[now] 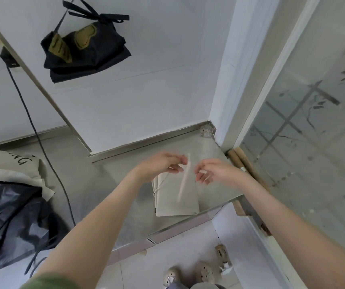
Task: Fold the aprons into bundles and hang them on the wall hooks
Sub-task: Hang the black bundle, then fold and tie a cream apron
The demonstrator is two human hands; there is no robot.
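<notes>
beige apron: folded into a flat, crisp-edged rectangle of matte, canvas-looking cloth, lying by the front edge of the steel counter, toward its right end. Not hung yet.
left hand: fingers curled in narrow, pinching the pale strap up off the bundle. I'd guess to tie it.
right hand: fingers curled just beside the strap, too blurry to tell if they've got anything.
black bag: crinkly glossy plastic, slumped at the counter's left end.
black apron bundle: soft, lumpy, bow-tied, already hanging on the wall past the back edge.
</notes>
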